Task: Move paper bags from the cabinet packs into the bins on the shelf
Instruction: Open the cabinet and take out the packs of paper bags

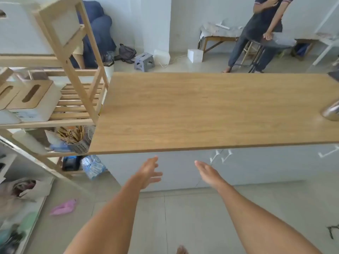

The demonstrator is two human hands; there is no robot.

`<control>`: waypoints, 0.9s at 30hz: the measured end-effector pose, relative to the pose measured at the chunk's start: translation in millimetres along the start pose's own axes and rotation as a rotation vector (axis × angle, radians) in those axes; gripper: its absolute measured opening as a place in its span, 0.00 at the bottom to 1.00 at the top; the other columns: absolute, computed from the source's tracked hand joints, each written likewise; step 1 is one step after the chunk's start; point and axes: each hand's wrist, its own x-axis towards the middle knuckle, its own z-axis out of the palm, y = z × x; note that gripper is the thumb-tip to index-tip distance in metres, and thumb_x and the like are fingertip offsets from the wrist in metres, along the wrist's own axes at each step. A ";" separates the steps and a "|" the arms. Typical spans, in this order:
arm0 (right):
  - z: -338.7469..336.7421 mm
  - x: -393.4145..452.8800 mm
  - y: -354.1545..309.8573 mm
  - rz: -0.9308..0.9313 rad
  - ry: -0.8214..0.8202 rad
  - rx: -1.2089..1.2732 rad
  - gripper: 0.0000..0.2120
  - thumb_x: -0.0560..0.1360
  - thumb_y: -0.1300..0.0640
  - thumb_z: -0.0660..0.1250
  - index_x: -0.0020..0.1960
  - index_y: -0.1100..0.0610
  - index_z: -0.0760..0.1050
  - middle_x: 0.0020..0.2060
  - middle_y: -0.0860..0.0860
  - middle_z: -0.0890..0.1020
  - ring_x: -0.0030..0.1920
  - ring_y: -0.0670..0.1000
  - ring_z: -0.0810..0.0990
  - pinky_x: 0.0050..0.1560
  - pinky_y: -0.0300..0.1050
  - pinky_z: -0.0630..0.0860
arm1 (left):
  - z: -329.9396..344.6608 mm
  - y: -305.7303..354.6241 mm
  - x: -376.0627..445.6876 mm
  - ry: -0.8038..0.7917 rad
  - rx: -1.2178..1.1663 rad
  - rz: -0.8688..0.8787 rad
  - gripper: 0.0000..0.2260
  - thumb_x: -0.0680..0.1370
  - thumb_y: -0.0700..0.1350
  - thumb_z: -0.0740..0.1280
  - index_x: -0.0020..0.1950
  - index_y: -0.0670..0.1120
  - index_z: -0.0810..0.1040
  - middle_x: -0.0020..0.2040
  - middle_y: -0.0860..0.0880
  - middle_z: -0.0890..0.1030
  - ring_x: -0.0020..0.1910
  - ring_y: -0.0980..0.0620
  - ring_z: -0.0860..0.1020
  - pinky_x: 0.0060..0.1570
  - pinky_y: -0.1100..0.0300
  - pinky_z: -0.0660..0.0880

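My left hand (149, 172) and my right hand (208, 172) reach forward, both open and holding nothing, in front of the white cabinet (183, 169) under the wooden countertop (211, 110). The cabinet doors are closed, with white handles (221, 155) to the right of my right hand. The wooden shelf (73, 70) stands at the left. On it sit white bins with slotted wooden lids (31, 99). No paper bags or packs are visible.
A perforated metal holder of sticks (75, 140) sits on a lower shelf level. A water bottle pack (92, 166) lies on the floor by the shelf. A pink item (64, 208) lies on the floor at left. A person (260, 33) leans on a stool behind the counter. A metal object (331, 111) sits at the counter's right edge.
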 end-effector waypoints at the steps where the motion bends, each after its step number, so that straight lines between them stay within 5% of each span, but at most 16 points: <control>1: -4.8 5.4 9.4 0.038 0.049 0.064 0.29 0.86 0.39 0.54 0.81 0.55 0.68 0.79 0.52 0.71 0.80 0.56 0.66 0.78 0.49 0.60 | 8.4 2.9 7.7 0.001 -0.160 -0.001 0.23 0.88 0.51 0.56 0.82 0.45 0.61 0.77 0.42 0.70 0.68 0.34 0.77 0.64 0.40 0.76; 5: -26.2 46.2 59.4 0.274 0.208 0.452 0.35 0.81 0.33 0.54 0.79 0.54 0.70 0.76 0.57 0.74 0.75 0.61 0.72 0.76 0.62 0.68 | 30.1 1.5 40.1 0.061 -0.355 -0.039 0.22 0.89 0.48 0.54 0.81 0.40 0.63 0.77 0.41 0.71 0.69 0.32 0.76 0.66 0.39 0.75; 9: -43.6 73.2 71.5 0.339 0.232 0.883 0.29 0.85 0.42 0.58 0.81 0.56 0.67 0.78 0.57 0.72 0.77 0.57 0.70 0.73 0.56 0.68 | 48.1 -1.8 71.5 0.160 -0.553 -0.054 0.27 0.87 0.56 0.54 0.80 0.39 0.64 0.77 0.40 0.70 0.63 0.32 0.79 0.63 0.40 0.77; 12: -51.1 88.7 77.2 0.283 0.192 0.937 0.27 0.85 0.43 0.60 0.78 0.57 0.71 0.77 0.55 0.73 0.78 0.55 0.69 0.72 0.52 0.66 | 58.8 -3.6 91.6 0.201 -0.626 -0.044 0.33 0.86 0.62 0.53 0.80 0.38 0.63 0.77 0.40 0.69 0.59 0.33 0.80 0.62 0.41 0.78; 18: -59.2 109.5 81.7 0.257 0.164 0.994 0.26 0.82 0.42 0.65 0.72 0.58 0.76 0.70 0.54 0.79 0.73 0.54 0.76 0.72 0.49 0.69 | 79.1 -14.1 102.7 0.157 -0.736 -0.056 0.39 0.82 0.70 0.53 0.83 0.43 0.59 0.77 0.40 0.70 0.67 0.30 0.77 0.68 0.35 0.73; 22: -55.2 115.4 79.6 0.268 0.181 1.018 0.10 0.81 0.52 0.67 0.59 0.55 0.81 0.55 0.50 0.85 0.68 0.52 0.81 0.72 0.47 0.69 | 78.5 -16.0 104.7 0.129 -0.752 -0.065 0.40 0.80 0.72 0.53 0.83 0.46 0.58 0.76 0.40 0.72 0.64 0.30 0.79 0.68 0.35 0.73; 27: -47.7 116.7 85.8 0.250 0.248 0.914 0.07 0.79 0.50 0.69 0.50 0.52 0.83 0.44 0.43 0.88 0.61 0.46 0.84 0.69 0.46 0.71 | 79.9 -23.8 104.9 0.140 -0.751 -0.046 0.37 0.82 0.69 0.51 0.83 0.46 0.59 0.76 0.40 0.72 0.62 0.31 0.81 0.68 0.38 0.75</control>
